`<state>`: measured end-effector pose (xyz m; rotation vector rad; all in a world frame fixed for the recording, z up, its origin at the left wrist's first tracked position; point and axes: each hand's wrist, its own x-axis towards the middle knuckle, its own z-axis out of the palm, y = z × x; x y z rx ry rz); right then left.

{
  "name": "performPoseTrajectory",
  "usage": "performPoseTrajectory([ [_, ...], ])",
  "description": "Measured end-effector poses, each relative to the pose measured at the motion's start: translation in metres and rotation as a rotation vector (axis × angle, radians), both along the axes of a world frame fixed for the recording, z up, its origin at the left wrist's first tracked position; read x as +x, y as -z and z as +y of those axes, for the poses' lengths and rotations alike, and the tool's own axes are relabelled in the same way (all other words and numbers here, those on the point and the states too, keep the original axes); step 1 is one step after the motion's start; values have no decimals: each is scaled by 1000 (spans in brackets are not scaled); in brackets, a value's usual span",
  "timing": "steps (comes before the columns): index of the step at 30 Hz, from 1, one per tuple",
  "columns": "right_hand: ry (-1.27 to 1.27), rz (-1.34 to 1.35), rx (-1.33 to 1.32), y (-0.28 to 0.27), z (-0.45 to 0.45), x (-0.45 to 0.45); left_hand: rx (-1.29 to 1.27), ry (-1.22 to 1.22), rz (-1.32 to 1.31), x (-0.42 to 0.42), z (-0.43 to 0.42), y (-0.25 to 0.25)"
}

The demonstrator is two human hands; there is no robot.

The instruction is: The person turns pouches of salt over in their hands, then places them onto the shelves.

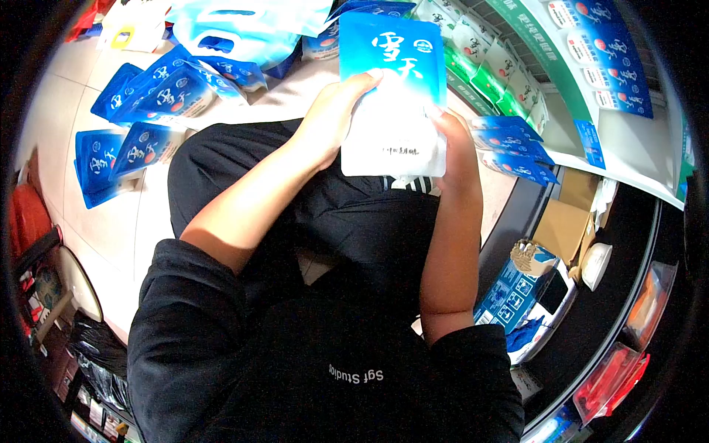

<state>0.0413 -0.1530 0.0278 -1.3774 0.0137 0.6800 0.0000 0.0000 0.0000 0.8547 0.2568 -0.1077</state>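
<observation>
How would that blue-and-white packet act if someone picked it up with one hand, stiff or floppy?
Probably fairly stiff: the packet looks flat, with no visible sag. Likely light, as the left hand and right hand hold it up by its sides. It might slip a little, since its face looks smooth.

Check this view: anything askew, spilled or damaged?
No visible spill or damage. Mildly odd: blue-and-white pouches lie in loose, uneven piles right on the tiled floor, left of the person's knees, angled every which way. The held pouch looks intact.
</observation>
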Motion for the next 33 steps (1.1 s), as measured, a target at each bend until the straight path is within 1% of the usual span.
performPoseTrajectory([
  [2,6,28,66,2,1,0,-76,8,36,1,-4,-1],
  [3,6,28,49,-1,-4,0,-94,9,36,1,-8,-1],
  [5,-126,82,106,-1,-9,2,-182,38,127,0,-10,0],
  [6,-126,83,108,-4,-6,2,-180,38,127,0,-9,0],
  [8,-77,76,115,-14,4,0,-392,143,92,-1,-10,1],
  [9,-78,77,115,-13,4,1,-392,142,91,-1,-9,7],
  [11,-106,58,48,-13,4,2,-594,307,-82,1,-8,22],
  [12,-107,58,50,-12,2,2,-592,306,-82,0,-9,18],
  [14,-138,26,25,-6,-3,3,-631,91,120,-2,-12,8],
  [15,-138,27,25,-6,-3,2,-631,91,121,-2,-13,8],
  [17,-212,-133,-192,-6,-2,-1,-619,98,11,-2,-14,12],
  [18,-213,-133,-191,-5,-1,-1,-618,97,11,-2,-15,19],
  [20,-129,-57,-186,-4,3,-3,-605,86,82,0,-16,33],
  [21,-128,-56,-186,-4,5,-3,-604,87,82,-1,-17,28],
  [23,-32,-65,-172,-7,7,-5,-583,18,127,-2,-19,17],
  [27,43,-139,-143,-4,5,-1,-553,41,161,-4,-21,13],
  [29,27,-175,-87,-6,-4,8,-465,241,242,-7,-22,18],
  [31,29,-182,-97,-14,-8,8,-328,356,368,-7,-29,19],
  [33,86,-389,-324,-23,-7,5,-249,446,457,-8,-32,23],
])
